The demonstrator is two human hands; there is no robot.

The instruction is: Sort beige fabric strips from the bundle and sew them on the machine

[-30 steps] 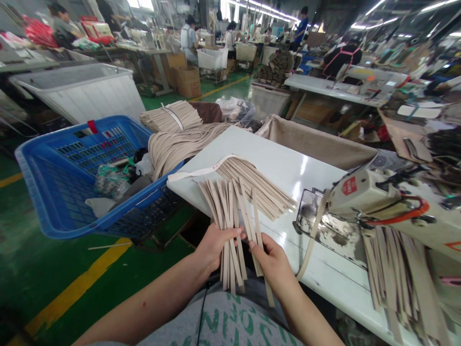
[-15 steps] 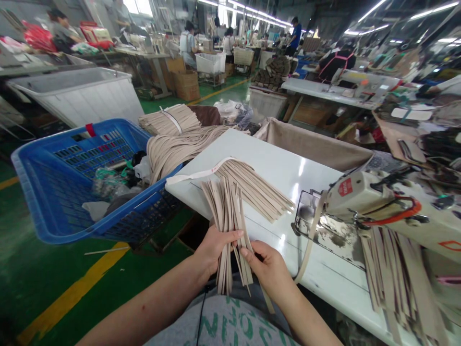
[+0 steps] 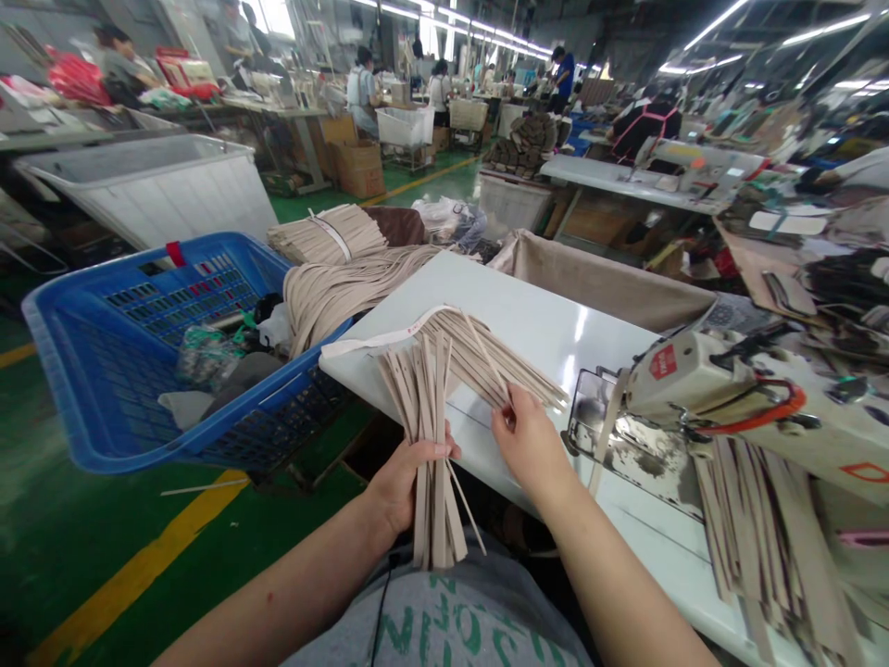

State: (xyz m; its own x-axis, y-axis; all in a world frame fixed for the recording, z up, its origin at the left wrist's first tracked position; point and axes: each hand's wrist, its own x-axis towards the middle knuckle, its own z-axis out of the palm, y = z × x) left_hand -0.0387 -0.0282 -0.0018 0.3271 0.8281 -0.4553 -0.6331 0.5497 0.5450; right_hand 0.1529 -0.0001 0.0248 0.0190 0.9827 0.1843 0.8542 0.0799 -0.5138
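"Head view: where are we?"

"A factory floor painted green (image 3: pixel 118 565), at a white worktable (image 3: pixel 486 287). An industrial sewing machine (image 3: pixel 684 375) sits at its right side, and a blue plastic crate (image 3: pixel 90 389) stands just beside its left edge."

"And the hands?"

"The left hand (image 3: pixel 409 486) is closed around a bundle of beige strips (image 3: pixel 434 491), held off the table near its edge. The right hand (image 3: pixel 532 445), apart from it, is over the tabletop. Its fingertips (image 3: pixel 506 408) touch a fan of beige strips (image 3: pixel 486 361) lying on the table, with white tape (image 3: pixel 375 335) at its narrow end."

"Pinching that fan?"

"Can't tell."
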